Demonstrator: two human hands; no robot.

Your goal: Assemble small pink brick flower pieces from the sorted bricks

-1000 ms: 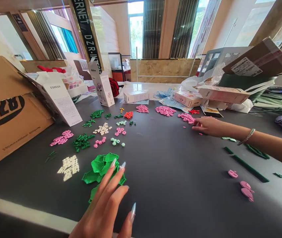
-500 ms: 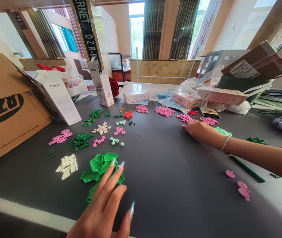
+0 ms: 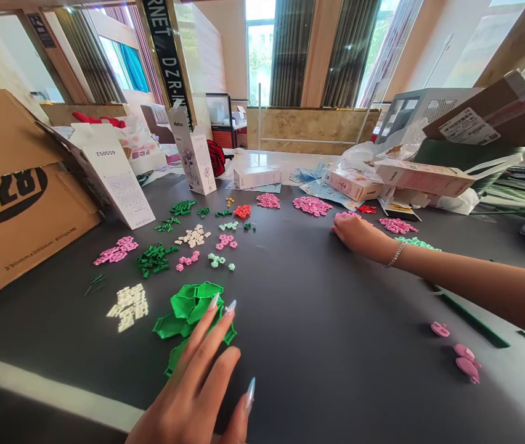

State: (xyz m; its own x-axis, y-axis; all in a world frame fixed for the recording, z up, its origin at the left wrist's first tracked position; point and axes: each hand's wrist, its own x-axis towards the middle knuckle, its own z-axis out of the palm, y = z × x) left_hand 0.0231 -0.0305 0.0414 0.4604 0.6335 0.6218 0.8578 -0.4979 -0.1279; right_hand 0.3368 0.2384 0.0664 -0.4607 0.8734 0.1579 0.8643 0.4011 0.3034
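Note:
My left hand [image 3: 202,376] is open at the front of the table, fingers spread, its fingertips over a pile of large green leaf-shaped plastic pieces [image 3: 183,305]. My right hand [image 3: 359,237] reaches to the far right side, at a small heap of pink pieces [image 3: 346,214] that it partly covers. Its fingers are curled down and closed; whatever is in them is hidden. Beyond it lie small red pieces [image 3: 366,209] and more pink pieces [image 3: 397,226]. Pale green pieces [image 3: 417,242] sit by my right forearm, which wears a bracelet.
Sorted heaps stand left of centre, among them dark green pieces [image 3: 155,259] and cream pieces [image 3: 128,307]. A cardboard box [image 3: 36,228] and a white carton [image 3: 112,176] border the left. Cartons [image 3: 422,174] and bags crowd the back right. A green rod [image 3: 475,317] lies at right.
My right hand has shifted slightly left, its fingers now curled down over the pink heap. My left hand stays over the green pieces. The camera view has moved a little.

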